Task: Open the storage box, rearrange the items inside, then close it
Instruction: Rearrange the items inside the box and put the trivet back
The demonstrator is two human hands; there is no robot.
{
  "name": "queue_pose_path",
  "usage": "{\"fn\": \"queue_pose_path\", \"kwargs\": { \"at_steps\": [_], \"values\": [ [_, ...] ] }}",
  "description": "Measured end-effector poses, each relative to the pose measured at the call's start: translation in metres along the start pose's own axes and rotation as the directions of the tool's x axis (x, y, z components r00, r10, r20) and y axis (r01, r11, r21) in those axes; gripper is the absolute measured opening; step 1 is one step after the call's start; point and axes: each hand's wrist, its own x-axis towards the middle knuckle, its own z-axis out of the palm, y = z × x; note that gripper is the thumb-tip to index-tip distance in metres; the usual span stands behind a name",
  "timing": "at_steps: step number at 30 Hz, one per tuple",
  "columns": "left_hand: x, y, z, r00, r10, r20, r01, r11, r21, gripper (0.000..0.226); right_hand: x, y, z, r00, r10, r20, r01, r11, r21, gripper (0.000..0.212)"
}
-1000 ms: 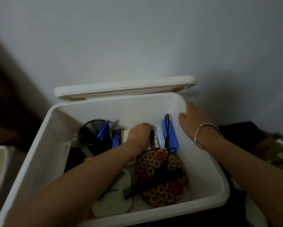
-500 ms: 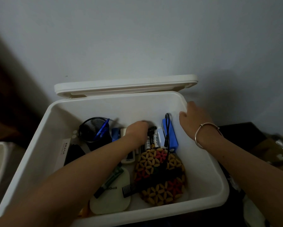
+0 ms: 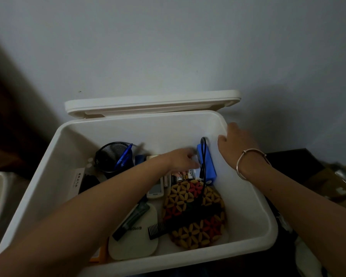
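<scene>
Obs.: white plastic storage box [image 3: 254, 206] is open and sits just in front of the wall. Its flat white lid [image 3: 152, 103] is propped behind the 12 o'clock edge.

Right hand [image 3: 235, 145] is at the box's 2 o'clock corner, thumb inside the wall and fingers over the rim, so the grip is on the box itself. A silver bangle [image 3: 250, 162] is on that wrist.

Left hand [image 3: 183, 160] reaches in toward 12–1 o'clock, fingers curled down over a row of small batteries [image 3: 185, 175]. It is motion-blurred, so it cannot be told whether that grip holds anything.

Contents:
- 10 o'clock: black wire-mesh pen cup [image 3: 110, 156] holding a blue pen [image 3: 124, 158].
- 1 o'clock: blue block-shaped power bank [image 3: 208, 166] with a black cable [image 3: 203, 156] draped along it.
- Centre: white handset-like device [image 3: 156, 191].
- 5 o'clock: round beaded mat in yellow, red and black [image 3: 194, 214].
- 7 o'clock: cream oval pad [image 3: 134, 244], with a dark marker [image 3: 132, 220] and a black comb [image 3: 157, 229] lying on it.

Handling (judgement):
- Batteries are hard, smooth and likely to roll; pinch each across the middle.
- The power bank looks stiff and dense; take it by the long sides and mind the cable snagging.
- The beaded mat probably sags; support it from beneath.
- The box is light, rigid plastic, and the rim is the natural hold.

Status: rearranging is under way; the lid is not yet closed.
</scene>
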Motion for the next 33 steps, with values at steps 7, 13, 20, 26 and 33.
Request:
{"fn": "queue_pose_path", "kwargs": {
  "at_steps": [7, 13, 20, 26, 33],
  "values": [
    [0.008, 0.0, 0.015, 0.994, -0.022, -0.106, 0.012, 0.995, -0.095, 0.055, 0.0, 0.0, -0.001, 1.0, 0.0, 0.009, 0.0, 1.0, 0.005, 0.023],
    [0.0, 0.002, 0.012, 0.955, -0.037, -0.295, 0.046, 0.999, 0.024, 0.036, -0.001, -0.002, -0.002, 1.0, 0.003, 0.02, -0.003, 1.0, 0.012, 0.024],
    [-0.064, -0.002, -0.031, 0.986, -0.112, -0.121, 0.08, 0.968, -0.237, 0.037, -0.003, -0.004, -0.005, 1.0, 0.009, 0.03, -0.011, 0.999, 0.038, 0.026],
    [-0.097, -0.018, 0.004, 0.983, -0.088, 0.16, 0.083, 0.996, 0.038, 0.035, -0.004, -0.006, -0.006, 0.999, 0.017, 0.027, -0.018, 0.999, 0.034, 0.027],
    [-0.034, -0.015, -0.001, 0.936, 0.192, -0.296, -0.042, 0.895, 0.445, 0.031, -0.003, -0.005, -0.003, 1.0, 0.018, 0.006, -0.018, 0.999, 0.034, 0.026]
  ]
}}
